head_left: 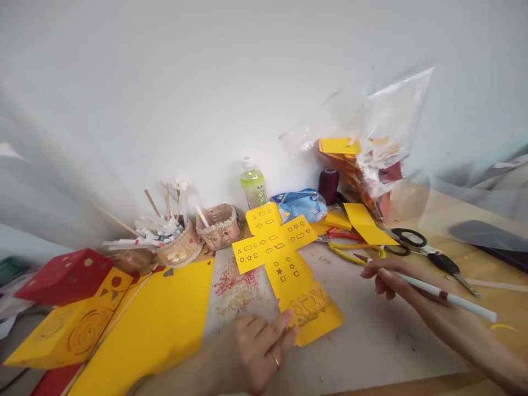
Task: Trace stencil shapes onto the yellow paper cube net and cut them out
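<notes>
A yellow paper cut-out [274, 242], shaped like an unfolded box, lies on a grey board [396, 341]. Small outlined stars, circles, diamonds and rectangles are drawn on several of its panels. On its nearest panel sits what looks like a see-through stencil [310, 303] with larger outlines, too blurred to read. My left hand [262, 346] has its fingers bent and its fingertips holding down that panel's left edge. To the right, apart from the paper, my right hand [424, 300] grips a white felt-tip pen [466, 305] with a dark red band, its tip pointing left.
Decorated boxes [61, 324] and a yellow sheet [165, 319] lie left. Behind stand two small baskets [220, 226], a green drink bottle [252, 184], a blue packet [301, 204] and a thread spool [329, 187]. Scissors [357, 253], keys [447, 267] and a scrap-filled plastic bag [379, 154] are right.
</notes>
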The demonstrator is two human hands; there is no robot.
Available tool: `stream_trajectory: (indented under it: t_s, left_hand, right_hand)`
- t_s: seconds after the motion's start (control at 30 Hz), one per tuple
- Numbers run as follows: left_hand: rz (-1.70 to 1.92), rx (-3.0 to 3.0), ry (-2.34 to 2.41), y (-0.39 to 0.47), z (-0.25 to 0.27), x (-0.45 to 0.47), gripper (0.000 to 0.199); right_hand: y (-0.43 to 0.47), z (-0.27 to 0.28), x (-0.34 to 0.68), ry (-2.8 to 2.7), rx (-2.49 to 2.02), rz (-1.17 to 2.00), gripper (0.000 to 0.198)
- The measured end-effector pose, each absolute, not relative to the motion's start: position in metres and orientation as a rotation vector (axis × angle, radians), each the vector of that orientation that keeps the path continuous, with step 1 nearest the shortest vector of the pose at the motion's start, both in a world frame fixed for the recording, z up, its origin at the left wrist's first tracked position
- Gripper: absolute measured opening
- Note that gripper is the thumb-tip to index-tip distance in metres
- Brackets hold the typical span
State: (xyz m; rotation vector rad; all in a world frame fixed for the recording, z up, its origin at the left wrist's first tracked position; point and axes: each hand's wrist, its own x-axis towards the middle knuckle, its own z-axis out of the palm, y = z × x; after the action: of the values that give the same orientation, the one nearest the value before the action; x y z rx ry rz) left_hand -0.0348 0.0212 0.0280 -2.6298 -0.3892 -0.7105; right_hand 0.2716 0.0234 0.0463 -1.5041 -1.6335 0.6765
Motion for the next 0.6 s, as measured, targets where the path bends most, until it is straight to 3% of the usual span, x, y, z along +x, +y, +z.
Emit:
stream_trajectory:
  t_s: [0.23,0.43,0.6]
  left_hand:
    - [-0.795,-2.41,-0.485,0.039,0.04,-0.053,0.018]
    - [-0.675,-2.28,-0.598,0.061,0.042,-0.087,0.02]
    - [-0.689,-2.31,-0.698,0.074,0.033,-0.112,0.028]
  right_hand:
    - [0.025,0.057,0.271,-1.599,-1.489,0.573,0.055]
    - [0.029,0.045,0.282,-1.605,-1.412,0.586,0.042]
    - [0.028,0.056,0.277,-1.553,-1.422,0.496,0.052]
